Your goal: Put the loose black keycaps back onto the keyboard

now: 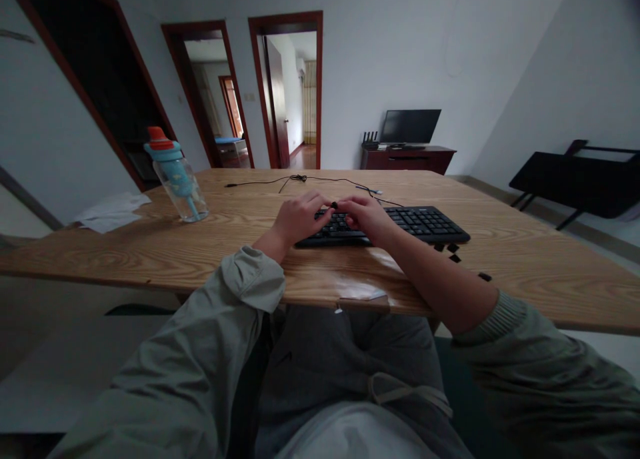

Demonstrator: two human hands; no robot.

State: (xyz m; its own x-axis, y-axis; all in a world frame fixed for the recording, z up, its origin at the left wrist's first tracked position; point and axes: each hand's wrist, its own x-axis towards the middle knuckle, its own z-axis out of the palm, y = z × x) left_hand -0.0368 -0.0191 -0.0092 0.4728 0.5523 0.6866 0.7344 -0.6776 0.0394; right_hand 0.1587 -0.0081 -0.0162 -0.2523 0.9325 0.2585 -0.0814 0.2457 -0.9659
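A black keyboard point(430, 224) lies on the wooden table in front of me, its left part partly hidden by my hands. Above its keys, my left hand point(299, 218) and my right hand point(369, 216) meet at the fingertips. Pinched between them is a small black keycap point(335, 206); its detail is too small to make out. Several loose black keycaps point(454, 248) lie on the table by the keyboard's right front corner. One more keycap point(485, 276) sits apart, nearer the table's front edge, beside my right forearm.
A clear bottle point(186, 191) with a red and blue lid stands on the wooden table point(225, 239) at the left, beside white papers point(111, 211). Behind the keyboard runs its black cable point(299, 178), near a thin blue pen-like item point(369, 190).
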